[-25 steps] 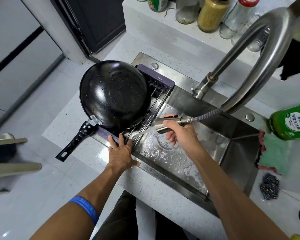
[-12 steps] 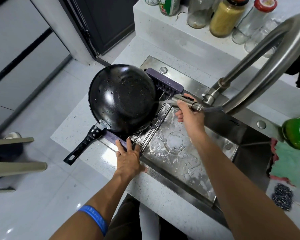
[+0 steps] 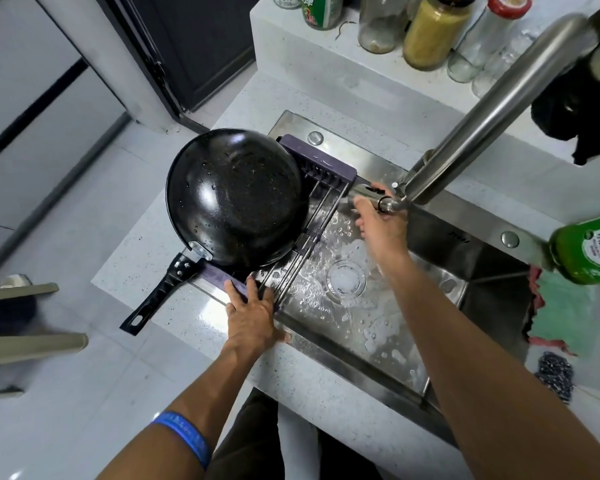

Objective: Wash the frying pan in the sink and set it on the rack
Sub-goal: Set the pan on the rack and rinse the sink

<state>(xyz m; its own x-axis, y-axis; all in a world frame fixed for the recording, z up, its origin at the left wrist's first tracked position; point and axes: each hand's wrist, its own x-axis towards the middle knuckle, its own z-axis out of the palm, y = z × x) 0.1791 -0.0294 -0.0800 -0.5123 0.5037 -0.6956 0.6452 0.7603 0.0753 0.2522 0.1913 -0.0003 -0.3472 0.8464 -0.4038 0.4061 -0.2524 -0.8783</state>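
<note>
Left hand (image 3: 253, 313) flat, fingers straight, resting on near end of rack (image 3: 317, 174) at sink (image 3: 378, 362) edge. Right hand (image 3: 378, 220) gripping spray head (image 3: 368, 192) above basin. Frying pan (image 3: 234, 197) upside down on rack, handle overhanging counter.

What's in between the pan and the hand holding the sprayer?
In the head view, the rack's metal bars and purple end lie between the pan and the right hand.
</note>
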